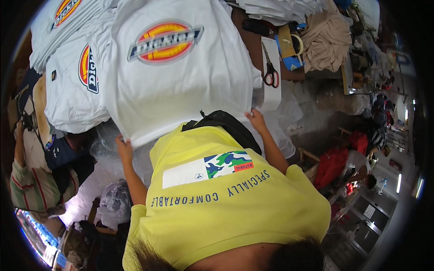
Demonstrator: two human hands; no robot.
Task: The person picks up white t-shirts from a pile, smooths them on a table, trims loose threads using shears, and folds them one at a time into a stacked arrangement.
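A white T-shirt (181,90) with a red, yellow and dark printed emblem on its front is spread out before me. Its hem lies toward my body. At the hem's left corner, my left hand (123,144) pinches the cloth. My right hand (256,119) is closed on the hem's right corner, so the edge is drawn out between both hands. To the left, a folded white T-shirt (72,97) with a similar emblem lies on a pile, and a stack of white shirts (81,22) sits beyond it.
Scissors (271,76) with dark handles lie on a white strip (272,97) to the right, near a tape roll (297,45). Beige cloth (327,36) is heaped farther right. Clear plastic (285,115) hangs by the table edge. Another person in a striped top (36,187) is at left.
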